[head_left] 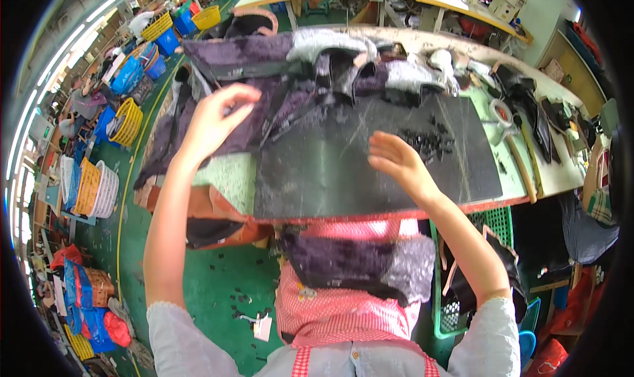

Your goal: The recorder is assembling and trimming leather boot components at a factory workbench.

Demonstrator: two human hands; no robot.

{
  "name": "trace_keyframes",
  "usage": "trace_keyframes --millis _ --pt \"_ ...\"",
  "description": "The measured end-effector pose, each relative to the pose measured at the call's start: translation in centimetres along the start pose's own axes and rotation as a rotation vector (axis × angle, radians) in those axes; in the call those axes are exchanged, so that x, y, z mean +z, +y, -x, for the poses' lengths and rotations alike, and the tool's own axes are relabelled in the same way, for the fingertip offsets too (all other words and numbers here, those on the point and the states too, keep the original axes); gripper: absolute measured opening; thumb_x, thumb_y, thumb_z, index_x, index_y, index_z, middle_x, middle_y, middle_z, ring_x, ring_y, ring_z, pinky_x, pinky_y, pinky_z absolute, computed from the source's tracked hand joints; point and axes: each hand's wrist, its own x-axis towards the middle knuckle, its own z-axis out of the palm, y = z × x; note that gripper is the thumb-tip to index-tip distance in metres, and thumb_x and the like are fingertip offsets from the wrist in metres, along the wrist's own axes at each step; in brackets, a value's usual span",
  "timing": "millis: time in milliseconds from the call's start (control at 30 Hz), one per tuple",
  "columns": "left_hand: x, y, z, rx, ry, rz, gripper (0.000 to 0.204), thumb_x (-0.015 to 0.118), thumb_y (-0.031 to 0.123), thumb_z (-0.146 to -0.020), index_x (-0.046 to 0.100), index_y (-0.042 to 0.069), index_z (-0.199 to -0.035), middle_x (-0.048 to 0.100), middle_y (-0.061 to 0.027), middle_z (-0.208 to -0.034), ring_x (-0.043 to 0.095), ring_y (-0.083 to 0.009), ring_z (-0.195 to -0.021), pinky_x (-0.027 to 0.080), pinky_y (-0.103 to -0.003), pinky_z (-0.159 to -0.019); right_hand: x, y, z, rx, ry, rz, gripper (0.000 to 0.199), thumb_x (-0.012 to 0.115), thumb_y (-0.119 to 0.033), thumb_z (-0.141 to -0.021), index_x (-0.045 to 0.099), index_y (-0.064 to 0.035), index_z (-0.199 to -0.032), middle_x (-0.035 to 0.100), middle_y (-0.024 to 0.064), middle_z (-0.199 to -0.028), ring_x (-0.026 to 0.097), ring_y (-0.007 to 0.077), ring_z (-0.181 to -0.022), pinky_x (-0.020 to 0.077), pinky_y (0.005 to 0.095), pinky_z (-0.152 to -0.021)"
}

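Holds the left hand [214, 116] and the right hand [400, 160] well apart, with nothing seen in either. Curls the left one loosely, with a gap between thumb and fingertips, above the purple fuzzy cloth [248, 138] on the left side of the pale green table [234, 172]. Reaches the right one out, loose and nearly flat, above the black mat [317, 169], just left of a pile of small black bits [429, 142]. Cannot tell about any touch on cloth or mat. Has silver grey cloth [411, 74] in a crumpled heap along the far side of the mat. Has another fuzzy piece [350, 259], purple and grey, across the red checked apron [323, 311], on the near side of the table. Could go wrong at the pile: might spread the bits over the mat with one quick brush of the right hand. Might lose the apron piece to the green floor [218, 278] with a lean or a turn, for lack of a hand on it. Might pull the heap crooked with a hard tug at the left, because of the tangled layers.
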Motion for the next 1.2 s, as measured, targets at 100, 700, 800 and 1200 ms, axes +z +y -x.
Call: trace_keyframes --millis 100,700,800,1200 --pt "0.4 -2.9 -9.9 0.265 0.169 -0.669 0.044 0.071 0.028 -0.081 0.060 0.010 -0.120 0.059 -0.0121 -0.122 0.051 -0.0299 -0.120 0.038 -0.042 -0.104 0.4 -0.2 -9.5 -0.012 0.255 -0.003 0.073 0.075 -0.017 -0.081 0.036 0.0067 -0.139 0.043 0.0181 -0.142 0.043 0.0268 -0.132 0.0340 0.0357 -0.109" --pt "0.8 1.3 -11.0 -0.108 -0.094 0.106 0.062 0.077 0.028 -0.081 0.050 0.003 -0.132 0.062 -0.0075 -0.119 0.056 -0.0127 -0.107 0.045 -0.028 -0.093 9.1 -5.7 -11.9 -0.273 0.089 -0.494 0.030 0.059 -0.015 -0.087 0.061 -0.0013 -0.113 0.064 0.0065 -0.106 0.058 0.0158 -0.101 0.0443 0.0300 -0.091" --pt "0.2 8.0 -8.8 0.201 -0.064 -0.115 0.068 0.080 0.033 -0.074 0.053 0.001 -0.128 0.064 -0.0093 -0.116 0.059 -0.0138 -0.103 0.047 -0.029 -0.091 9.1 -4.9 -4.5 -0.451 0.258 -0.352 0.021 0.057 -0.011 -0.090 0.068 -0.0019 -0.106 0.066 0.0042 -0.095 0.060 0.0156 -0.082 0.0473 0.0299 -0.074" --pt "22.7 15.4 12.6 0.215 -0.585 -0.161 0.092 0.074 0.064 -0.064 0.051 0.006 -0.131 0.051 -0.0209 -0.113 0.051 -0.0355 -0.105 0.041 -0.045 -0.091 8.7 9.9 32.7 0.454 0.416 0.099 0.052 0.065 -0.013 -0.085 0.046 0.0000 -0.132 0.054 0.0102 -0.126 0.048 0.0225 -0.117 0.0386 0.0337 -0.101"
